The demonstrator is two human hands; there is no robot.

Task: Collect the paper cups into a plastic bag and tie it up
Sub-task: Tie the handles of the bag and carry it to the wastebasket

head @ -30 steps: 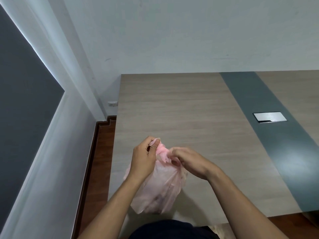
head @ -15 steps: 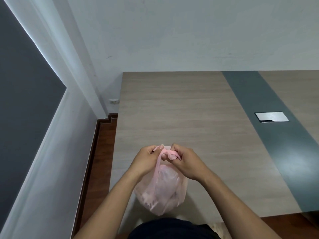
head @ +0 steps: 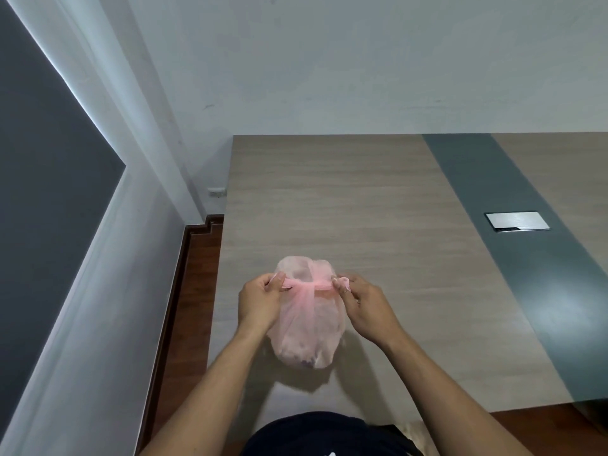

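The translucent pink plastic bag [head: 307, 327] sits over the near left part of the pale wood-grain table [head: 362, 199], close to its near edge. A shadow lies under it, but we cannot tell whether it rests on the top or hangs just above. Its two twisted pink handle ends [head: 324, 285] now run as one taut band across the mouth, meeting at a small knot [head: 307, 286] in the middle.

Half a second ago our hands were bunched together over the mouth, working the loop; now they have drawn apart. The left hand [head: 260, 301] pinches one end between thumb and curled fingers. The right hand [head: 365, 307] pinches the other end the same way, each hand at its own side of the bag. We read this as the knot being pulled tight.

We cannot make out the paper cups clearly through the film; only faint shapes show low in the bag, so we take them as collected. The task looks close to done, though a second hitch may be wanted to stop the tie slipping.

Farther off, toward the right edge, a dark grey strip [head: 526, 258] crosses the table with a brushed-metal flap [head: 517, 221] set in it, well apart from the bag.
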